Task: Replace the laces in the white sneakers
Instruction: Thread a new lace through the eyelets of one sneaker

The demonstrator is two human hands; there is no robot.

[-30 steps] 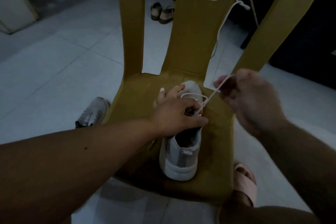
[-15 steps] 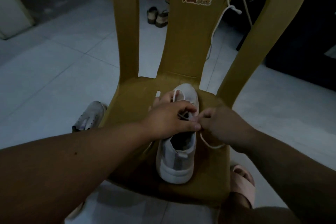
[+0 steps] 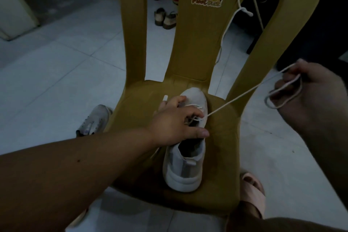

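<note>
Pale glossy floor tiles (image 3: 56,73) surround the mustard plastic chair (image 3: 222,137). Your white sneaker (image 3: 185,171) lies on its moulded seat, long axis running from you to the backrest, with the rounded toe away and the padded heel toward you. Your left hand (image 3: 175,120) curls over the upper at the eyelets, hiding the tongue. Your right hand (image 3: 308,90), out to the right, pinches the thin cord lace (image 3: 237,100). It is drawn taut from the eyelets, with slack looped below your fingers. The other sneaker (image 3: 94,120) lies on the floor, partly hidden by the seat.
</note>
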